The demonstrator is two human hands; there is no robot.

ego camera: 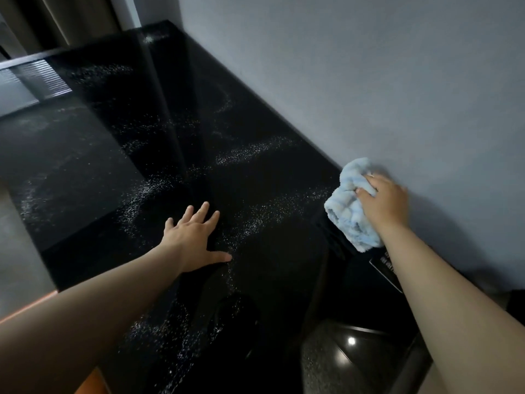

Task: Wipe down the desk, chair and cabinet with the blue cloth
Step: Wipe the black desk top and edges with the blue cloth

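Head cam only. The left hand (196,240) lies flat on the black counter (255,123), fingers (203,210) straight and spread, holding nothing. The right hand (383,203) is over at the counter's right edge, right by the grey wall (369,66), with its fingers (358,191) curled into the bunched-up blue cloth (350,211). The cloth hangs down from the grip, and its lower end seems to touch the counter, though it's too dark to be sure. White specks (250,153) streak across the glossy top in curved trails. A shiny dark rounded thing (355,351) sits bottom right, too dim to identify.
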